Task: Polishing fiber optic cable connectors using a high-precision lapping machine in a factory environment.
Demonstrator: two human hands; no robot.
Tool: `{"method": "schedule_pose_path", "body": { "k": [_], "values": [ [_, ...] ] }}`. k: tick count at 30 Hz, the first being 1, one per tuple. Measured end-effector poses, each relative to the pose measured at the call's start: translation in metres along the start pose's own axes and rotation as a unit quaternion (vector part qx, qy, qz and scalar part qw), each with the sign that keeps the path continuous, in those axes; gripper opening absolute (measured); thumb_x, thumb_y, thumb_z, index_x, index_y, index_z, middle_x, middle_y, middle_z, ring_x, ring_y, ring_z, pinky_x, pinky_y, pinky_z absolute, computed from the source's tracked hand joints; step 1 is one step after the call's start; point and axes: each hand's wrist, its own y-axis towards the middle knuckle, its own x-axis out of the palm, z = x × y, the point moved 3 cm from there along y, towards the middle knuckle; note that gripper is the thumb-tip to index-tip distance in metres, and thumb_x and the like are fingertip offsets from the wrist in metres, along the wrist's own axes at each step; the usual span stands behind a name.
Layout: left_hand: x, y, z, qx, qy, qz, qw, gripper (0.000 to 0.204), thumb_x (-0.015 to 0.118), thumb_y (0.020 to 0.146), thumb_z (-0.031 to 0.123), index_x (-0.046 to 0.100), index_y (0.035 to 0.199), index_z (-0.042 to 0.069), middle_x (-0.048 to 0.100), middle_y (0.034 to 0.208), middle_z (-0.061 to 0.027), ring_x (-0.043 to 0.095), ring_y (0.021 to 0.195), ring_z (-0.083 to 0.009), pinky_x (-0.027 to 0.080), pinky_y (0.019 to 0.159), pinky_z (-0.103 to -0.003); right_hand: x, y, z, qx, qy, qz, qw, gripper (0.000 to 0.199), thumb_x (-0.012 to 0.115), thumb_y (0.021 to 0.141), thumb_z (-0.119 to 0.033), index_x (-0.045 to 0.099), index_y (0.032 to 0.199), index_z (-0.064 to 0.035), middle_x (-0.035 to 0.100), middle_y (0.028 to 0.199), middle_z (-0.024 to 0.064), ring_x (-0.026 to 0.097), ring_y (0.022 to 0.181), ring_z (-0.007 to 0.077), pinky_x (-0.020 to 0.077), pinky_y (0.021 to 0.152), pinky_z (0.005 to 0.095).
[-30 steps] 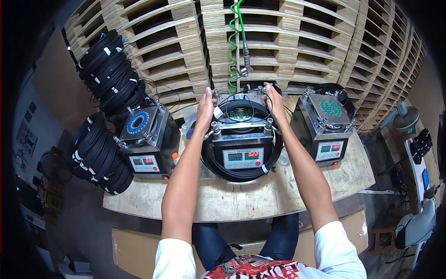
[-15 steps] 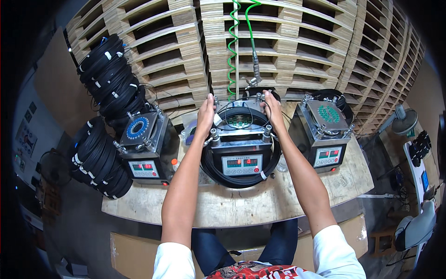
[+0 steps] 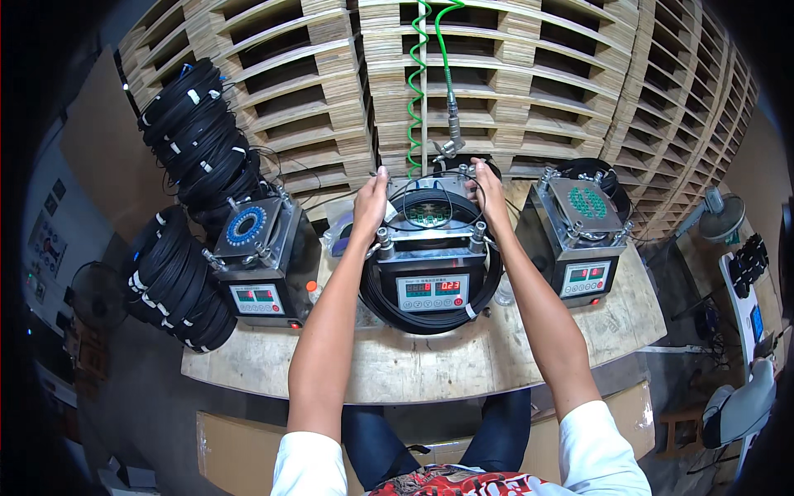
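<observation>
Your L hand (image 3: 370,207): at ctr machine's (image 3: 459,266) far L; can't tell grip.
Your R hand (image 3: 491,202): far R; grip unclear.
Blk coil (image 3: 424,324): machine's front.

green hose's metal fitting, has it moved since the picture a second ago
Yes: the metal fitting now hangs farther right, with a wider gap from the pale upright post.

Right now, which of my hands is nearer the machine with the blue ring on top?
Left. Your left hand is just right of that machine; your right hand is farther right, by the black coil's right side.
</observation>
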Motion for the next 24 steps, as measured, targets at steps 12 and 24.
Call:
{"method": "schedule_pose_path", "body": {
  "k": [12, 24],
  "values": [
    [0.003, -0.008, 0.002, 0.036, -0.028, -0.002, 0.999, 0.077, 0.033, 0.102, 0.065, 0.065, 0.125, 0.000, 0.063, 0.110, -0.0120, 0.052, 0.099, -0.0198, 0.039, 0.094, -0.032, -0.004, 0.014, 0.030, -0.069, -0.139, 0.057, 0.986, 0.056, 0.045, 0.104, -0.049, 0.049, 0.140, -0.0071, 0.070, 0.101, 0.0245, 0.068, 0.096, 0.0424, 0.0508, 0.084, 0.0465],
    [-0.003, -0.004, 0.004, -0.013, -0.005, -0.008, 1.000, 0.073, 0.036, 0.102, 0.064, 0.060, 0.131, 0.003, 0.065, 0.114, -0.0169, 0.056, 0.103, -0.0238, 0.039, 0.099, -0.035, -0.001, 0.007, 0.018, -0.029, -0.024, 0.039, 0.999, 0.057, 0.046, 0.105, -0.046, 0.044, 0.142, -0.0031, 0.066, 0.087, 0.0182, 0.064, 0.068, 0.0242, 0.0514, 0.067, 0.0384]
  ]
}}
